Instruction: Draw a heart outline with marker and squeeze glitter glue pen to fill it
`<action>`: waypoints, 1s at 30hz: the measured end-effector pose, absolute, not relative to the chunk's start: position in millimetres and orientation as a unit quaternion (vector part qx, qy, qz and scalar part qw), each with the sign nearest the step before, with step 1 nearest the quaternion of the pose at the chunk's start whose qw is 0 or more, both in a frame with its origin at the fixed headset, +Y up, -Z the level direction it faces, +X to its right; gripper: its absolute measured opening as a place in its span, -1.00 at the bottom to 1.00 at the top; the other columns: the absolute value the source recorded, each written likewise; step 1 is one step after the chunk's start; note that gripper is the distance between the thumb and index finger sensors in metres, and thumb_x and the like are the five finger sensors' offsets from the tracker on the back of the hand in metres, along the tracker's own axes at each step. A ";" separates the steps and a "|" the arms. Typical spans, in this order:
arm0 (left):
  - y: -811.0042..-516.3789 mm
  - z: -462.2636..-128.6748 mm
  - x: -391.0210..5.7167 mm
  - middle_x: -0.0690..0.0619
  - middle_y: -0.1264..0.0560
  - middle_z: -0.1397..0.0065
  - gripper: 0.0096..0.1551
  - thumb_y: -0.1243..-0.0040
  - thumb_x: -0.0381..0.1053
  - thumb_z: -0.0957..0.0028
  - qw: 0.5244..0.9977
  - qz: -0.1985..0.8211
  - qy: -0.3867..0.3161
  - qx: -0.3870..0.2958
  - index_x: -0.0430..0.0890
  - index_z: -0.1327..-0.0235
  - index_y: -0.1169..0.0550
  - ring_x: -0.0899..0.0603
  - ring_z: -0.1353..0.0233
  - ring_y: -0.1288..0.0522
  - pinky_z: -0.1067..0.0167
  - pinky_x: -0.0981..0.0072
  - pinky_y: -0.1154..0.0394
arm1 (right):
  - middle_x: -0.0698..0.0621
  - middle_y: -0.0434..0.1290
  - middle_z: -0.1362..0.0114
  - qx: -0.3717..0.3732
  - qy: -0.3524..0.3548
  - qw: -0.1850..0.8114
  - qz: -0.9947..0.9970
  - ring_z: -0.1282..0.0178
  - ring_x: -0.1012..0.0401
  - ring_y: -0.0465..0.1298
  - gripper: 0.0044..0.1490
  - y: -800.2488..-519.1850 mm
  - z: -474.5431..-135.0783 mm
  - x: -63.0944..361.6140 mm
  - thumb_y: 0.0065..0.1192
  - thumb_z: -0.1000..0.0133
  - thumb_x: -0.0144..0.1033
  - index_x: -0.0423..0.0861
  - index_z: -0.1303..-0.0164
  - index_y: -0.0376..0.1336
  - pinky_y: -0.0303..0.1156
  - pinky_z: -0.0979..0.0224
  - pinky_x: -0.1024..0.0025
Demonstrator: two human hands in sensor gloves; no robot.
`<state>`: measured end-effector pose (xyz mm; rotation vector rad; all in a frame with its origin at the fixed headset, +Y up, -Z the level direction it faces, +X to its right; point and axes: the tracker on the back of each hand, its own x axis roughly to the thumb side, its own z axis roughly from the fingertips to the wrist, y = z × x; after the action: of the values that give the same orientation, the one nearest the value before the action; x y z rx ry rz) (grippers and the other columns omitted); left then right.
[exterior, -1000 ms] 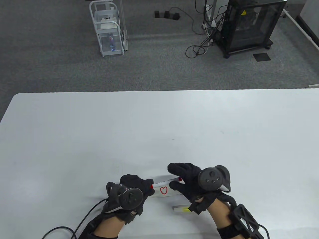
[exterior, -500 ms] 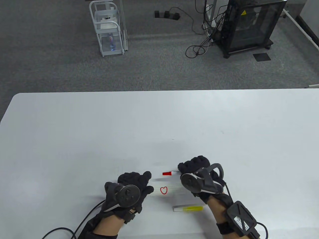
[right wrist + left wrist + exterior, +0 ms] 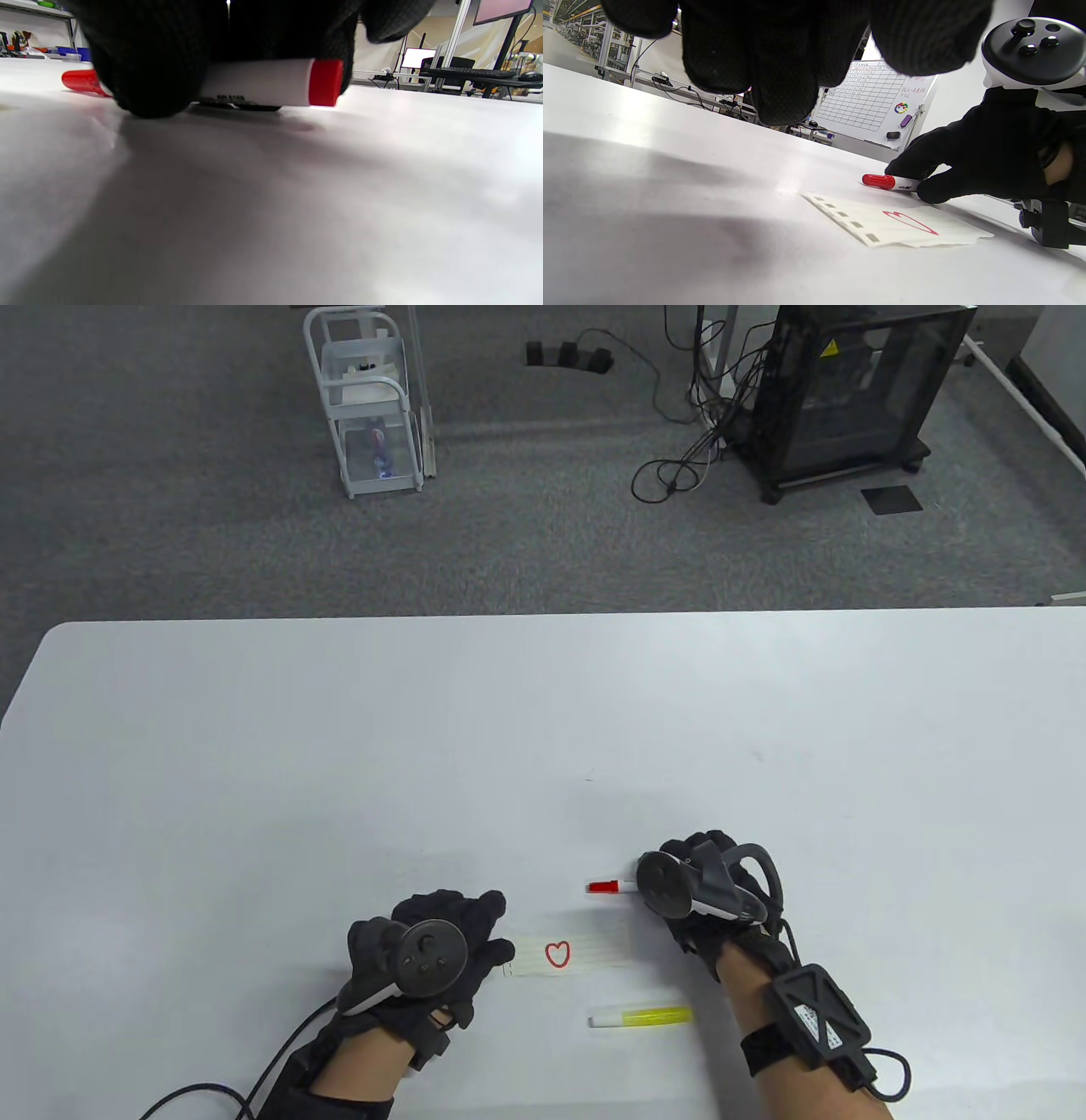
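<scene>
A red heart outline [image 3: 556,954] is seen drawn on a small strip of lined paper [image 3: 585,957], which lies flat on the white table [image 3: 543,729] near its front edge. Beyond the paper and slightly to its right, a red-capped marker [image 3: 609,886] with a white barrel is held low against the table by the right hand [image 3: 708,891]; in the right wrist view the gloved fingers [image 3: 148,55] are shown curled over the barrel, with the red cap at one end and a red end plug at the other left exposed. In front of the paper, well apart from both hands, a yellow glitter glue pen [image 3: 640,1017] with a white cap is laid on its side, parallel to the paper's long edge. At the paper's left end the left hand [image 3: 433,946] is placed, its fingers extended and loosely together; whether its fingertips [image 3: 785,84] touch the paper cannot be told, and in the left wrist view they are seen hanging above the table surface. A tracker [image 3: 424,959] is strapped to the back of the left hand, and a similar one to the right.
</scene>
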<state>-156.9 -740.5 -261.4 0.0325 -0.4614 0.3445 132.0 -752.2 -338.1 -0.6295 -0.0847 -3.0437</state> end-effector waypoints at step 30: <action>-742.5 -263.4 -156.9 -0.15 -0.60 -0.39 -0.22 -0.14 0.33 -0.02 0.956 0.177 -0.232 -0.033 -0.11 -0.38 -0.44 -0.36 -0.45 -0.43 -0.33 -0.34 -0.24 | -0.15 0.47 -0.37 -0.205 -0.033 0.000 -0.978 -0.36 -0.16 0.46 -0.24 -754.2 -339.0 135.5 0.43 0.00 -0.10 -0.15 -0.39 0.30 0.20 -0.44 -0.27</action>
<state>-156.9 -742.5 -263.4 -0.0667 -0.4704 0.3603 135.5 -754.2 -339.0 -0.6450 -0.1043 -3.0726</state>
